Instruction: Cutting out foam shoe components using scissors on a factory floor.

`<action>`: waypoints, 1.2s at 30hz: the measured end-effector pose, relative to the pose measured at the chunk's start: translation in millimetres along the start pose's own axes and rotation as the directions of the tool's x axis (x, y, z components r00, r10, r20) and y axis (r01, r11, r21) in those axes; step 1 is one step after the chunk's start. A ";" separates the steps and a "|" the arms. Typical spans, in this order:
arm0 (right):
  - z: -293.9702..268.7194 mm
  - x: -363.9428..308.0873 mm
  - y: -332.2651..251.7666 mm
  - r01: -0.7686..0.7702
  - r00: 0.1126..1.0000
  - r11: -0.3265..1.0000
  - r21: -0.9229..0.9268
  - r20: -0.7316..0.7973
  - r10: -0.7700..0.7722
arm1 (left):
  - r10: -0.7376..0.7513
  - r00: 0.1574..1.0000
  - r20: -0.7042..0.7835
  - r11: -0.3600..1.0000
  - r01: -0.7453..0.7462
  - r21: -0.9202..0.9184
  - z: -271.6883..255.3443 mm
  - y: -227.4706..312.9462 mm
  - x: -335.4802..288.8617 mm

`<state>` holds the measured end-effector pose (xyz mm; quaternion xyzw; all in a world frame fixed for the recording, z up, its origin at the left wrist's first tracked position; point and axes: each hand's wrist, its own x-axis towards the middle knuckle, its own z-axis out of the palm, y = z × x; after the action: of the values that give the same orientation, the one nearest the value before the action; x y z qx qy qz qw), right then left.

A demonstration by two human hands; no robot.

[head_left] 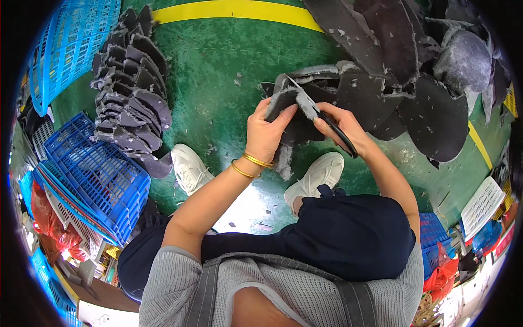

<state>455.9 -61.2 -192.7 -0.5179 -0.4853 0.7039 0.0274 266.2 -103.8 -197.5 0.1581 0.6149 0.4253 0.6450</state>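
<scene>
My left hand (263, 129) pinches a dark grey, fleece-lined cut piece (281, 102) between thumb and fingers, with its pale fuzzy edge showing. Black-handled scissors (339, 134) are gripped in my right hand (348, 124). Their blades lie along the fuzzy edge of the piece, pointing up and to the left; whether they are open is hard to make out. Just beyond and to the right spreads a loose pile of similar dark pieces (433, 117), some overlapping. At the left, a row of overlapping dark pieces (133, 103) lies on the floor.
The green floor (218, 65) is crossed by a yellow line (234, 9) and dotted with lint. A light-blue basket (73, 49) and a dark-blue crate (98, 169) stand left. My white shoes (318, 177) are below my hands. A red plastic bag (442, 275) sits lower right.
</scene>
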 end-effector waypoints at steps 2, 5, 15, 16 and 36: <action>1.5 0.1 -4.0 0.009 1.000 1.000 -0.002 0.001 -0.009 | -0.003 1.000 0.003 1.000 0.003 -0.019 0.7 0.0 0.0; 2.5 -0.2 -6.8 -0.025 1.000 1.000 0.005 -0.012 0.025 | -0.035 0.999 -0.002 0.995 0.035 -0.088 3.5 1.6 -0.5; -0.7 1.1 -10.6 -0.086 0.992 0.993 0.079 0.103 0.078 | 0.450 0.887 0.102 0.727 -0.431 0.535 -5.4 -9.2 -1.1; 0.0 2.4 -9.4 -0.016 0.996 0.999 0.046 0.088 0.012 | 0.510 0.847 0.152 0.647 -0.493 0.581 -6.6 -11.1 -1.4; -28.9 -34.5 31.4 -0.183 0.952 0.966 0.182 -0.212 0.220 | 0.248 0.533 0.809 0.165 -0.846 0.507 15.3 49.7 83.8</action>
<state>508.2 -77.5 -190.6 -0.6392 -0.3651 0.6748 0.0527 252.9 -7.4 -213.6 0.8062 0.4069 0.1865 0.3867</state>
